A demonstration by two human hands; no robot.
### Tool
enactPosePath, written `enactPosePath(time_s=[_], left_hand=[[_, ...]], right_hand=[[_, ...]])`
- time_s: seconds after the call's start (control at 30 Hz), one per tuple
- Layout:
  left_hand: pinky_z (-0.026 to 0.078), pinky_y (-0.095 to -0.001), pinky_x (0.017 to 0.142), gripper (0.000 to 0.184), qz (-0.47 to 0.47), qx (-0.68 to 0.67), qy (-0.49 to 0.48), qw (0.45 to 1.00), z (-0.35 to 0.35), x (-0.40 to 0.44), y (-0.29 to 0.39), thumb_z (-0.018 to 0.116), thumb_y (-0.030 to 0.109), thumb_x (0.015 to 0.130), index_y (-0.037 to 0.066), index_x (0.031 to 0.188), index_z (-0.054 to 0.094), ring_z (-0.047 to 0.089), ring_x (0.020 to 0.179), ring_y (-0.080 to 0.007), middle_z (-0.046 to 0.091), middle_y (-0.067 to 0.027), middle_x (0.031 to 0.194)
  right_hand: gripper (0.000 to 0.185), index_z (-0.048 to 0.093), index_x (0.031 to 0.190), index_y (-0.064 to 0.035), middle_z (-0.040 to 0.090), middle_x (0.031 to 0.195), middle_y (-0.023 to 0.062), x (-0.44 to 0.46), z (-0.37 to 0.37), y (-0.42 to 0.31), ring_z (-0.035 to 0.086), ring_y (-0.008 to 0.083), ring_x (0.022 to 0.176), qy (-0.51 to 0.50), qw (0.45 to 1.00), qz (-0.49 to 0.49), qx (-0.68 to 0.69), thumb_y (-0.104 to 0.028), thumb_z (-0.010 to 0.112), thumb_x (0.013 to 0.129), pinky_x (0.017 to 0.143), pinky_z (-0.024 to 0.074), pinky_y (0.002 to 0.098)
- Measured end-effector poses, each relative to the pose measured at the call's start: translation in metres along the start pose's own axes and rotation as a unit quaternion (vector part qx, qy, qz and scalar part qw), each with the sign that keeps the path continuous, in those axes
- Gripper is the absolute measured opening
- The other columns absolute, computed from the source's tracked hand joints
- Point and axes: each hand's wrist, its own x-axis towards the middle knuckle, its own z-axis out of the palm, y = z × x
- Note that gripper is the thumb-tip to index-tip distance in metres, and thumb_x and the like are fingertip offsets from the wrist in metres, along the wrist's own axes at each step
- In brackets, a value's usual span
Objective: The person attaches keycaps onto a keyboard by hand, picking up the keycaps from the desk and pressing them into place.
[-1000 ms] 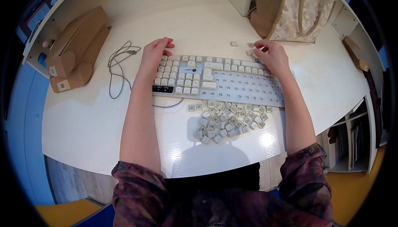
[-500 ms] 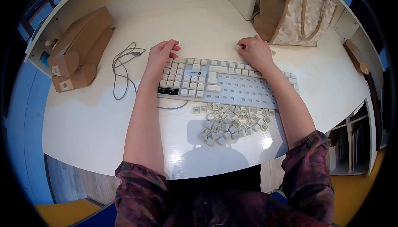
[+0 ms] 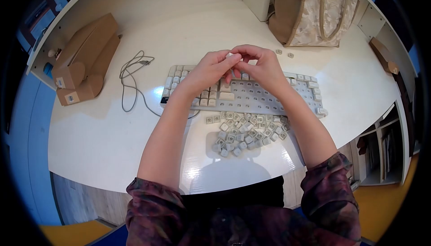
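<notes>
Above the far side of the white keyboard (image 3: 265, 100), my left hand (image 3: 208, 71) and my right hand (image 3: 261, 66) meet at the fingertips. Between them is a small white keycap (image 3: 230, 55), pinched by my right fingers; my left fingers touch it too, partly hiding it. Many switches on the keyboard's right part are bare, while white keys remain on its left side and edges. A heap of loose keycaps (image 3: 247, 131) lies along the keyboard's near edge. Two more keycaps (image 3: 279, 52) rest on the desk beyond my right hand.
Brown cardboard packaging (image 3: 83, 62) stands at the left of the white desk (image 3: 94, 142). A grey cable (image 3: 128, 77) lies coiled beside it. At the back right is a beige patterned bag (image 3: 310, 14). Another brown cardboard piece (image 3: 383, 56) is at the far right.
My right hand first moved left to the keycaps behind the keyboard and picked one up. Both hands have since come together over the keyboard, my left hand moving right.
</notes>
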Motion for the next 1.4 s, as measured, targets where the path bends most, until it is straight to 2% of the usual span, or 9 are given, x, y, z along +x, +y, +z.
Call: enactPosePath(time_s=[0.13,0.23,0.37,0.67,0.77,0.87,0.97,1.03,1.4], left_hand=[[0.047,-0.0242,0.069,0.035,0.028,-0.014,0.053,0.998,-0.003,0.005,-0.014,0.051,0.034,0.105,0.002,0.1,0.065,0.056,0.071,-0.0088,0.065,-0.0033,0.08],[0.047,-0.0244,0.071,0.031,0.047,0.004,0.113,0.993,-0.007,0.014,-0.03,0.052,0.029,0.105,0.001,0.1,0.065,0.057,0.072,-0.0091,0.064,-0.0028,0.078],[0.048,-0.0246,0.073,0.028,0.062,0.014,0.12,0.991,-0.008,0.014,-0.04,0.053,0.026,0.104,0.001,0.1,0.065,0.057,0.075,-0.0093,0.064,-0.0021,0.078],[0.047,-0.025,0.074,0.029,0.054,0.017,0.118,0.991,-0.009,0.013,-0.041,0.055,0.028,0.103,0.001,0.099,0.066,0.058,0.077,-0.01,0.065,-0.0023,0.079],[0.048,-0.026,0.07,0.033,0.068,0.026,0.125,0.989,-0.011,0.016,-0.046,0.057,0.032,0.101,0.0,0.098,0.066,0.059,0.074,-0.0104,0.067,-0.0035,0.077],[0.048,-0.0263,0.07,0.033,0.064,0.029,0.119,0.99,-0.01,0.018,-0.048,0.057,0.032,0.101,0.0,0.098,0.066,0.059,0.074,-0.0106,0.068,-0.0039,0.077],[0.048,-0.0257,0.072,0.032,0.06,0.037,0.118,0.99,-0.012,0.018,-0.048,0.056,0.03,0.102,0.0,0.098,0.066,0.059,0.076,-0.0106,0.067,-0.0037,0.079],[0.048,-0.0244,0.075,0.028,0.047,0.052,0.113,0.991,-0.01,0.014,-0.043,0.054,0.026,0.104,0.001,0.099,0.066,0.059,0.079,-0.0103,0.065,-0.003,0.081],[0.047,-0.0238,0.076,0.029,0.044,0.041,0.113,0.992,-0.008,0.012,-0.038,0.054,0.027,0.104,0.001,0.099,0.066,0.056,0.079,-0.009,0.065,-0.0022,0.081]], right_hand=[[0.027,0.07,0.106,-0.0036,0.069,0.09,0.0098,0.003,-0.013,0.014,0.065,0.0205,0.081,0.027,0.996,0.0,-0.091,-0.022,0.071,0.086,0.073,0.0516,0.0341],[0.03,0.068,0.104,-0.0047,0.067,0.09,0.0102,0.0,-0.022,0.021,0.063,0.0268,0.088,-0.04,0.948,0.048,-0.311,-0.03,0.069,0.089,0.076,0.0511,0.039],[0.023,0.074,0.097,-0.0083,0.067,0.094,0.0096,-0.006,-0.02,0.04,0.062,0.0283,0.094,-0.097,0.953,-0.021,-0.288,-0.029,0.066,0.09,0.082,0.0511,0.0396],[0.021,0.077,0.104,-0.0111,0.068,0.104,0.0095,-0.008,-0.025,0.046,0.063,0.0266,0.104,-0.132,0.974,0.017,-0.185,-0.023,0.066,0.091,0.088,0.0512,0.0381],[0.023,0.074,0.11,-0.0078,0.067,0.103,0.0087,-0.012,-0.024,0.046,0.061,0.0263,0.1,-0.121,0.969,0.004,-0.215,-0.02,0.065,0.093,0.086,0.0488,0.0358],[0.02,0.075,0.105,-0.0106,0.068,0.107,0.0075,-0.016,-0.022,0.043,0.061,0.0275,0.104,-0.112,0.962,0.019,-0.247,-0.022,0.063,0.094,0.088,0.0512,0.0391],[0.019,0.075,0.103,-0.0098,0.068,0.107,0.0066,-0.028,-0.009,0.049,0.061,0.0276,0.103,-0.035,0.951,-0.03,-0.306,-0.021,0.062,0.094,0.087,0.0514,0.0399],[0.019,0.075,0.103,-0.0097,0.068,0.106,0.0057,-0.027,-0.009,0.046,0.061,0.0266,0.103,-0.036,0.951,-0.039,-0.304,-0.021,0.063,0.093,0.087,0.0516,0.0397],[0.015,0.075,0.097,-0.0074,0.066,0.098,0.0053,-0.022,-0.015,0.049,0.061,0.0249,0.101,-0.054,0.977,-0.029,-0.202,-0.017,0.066,0.09,0.085,0.051,0.0378]])
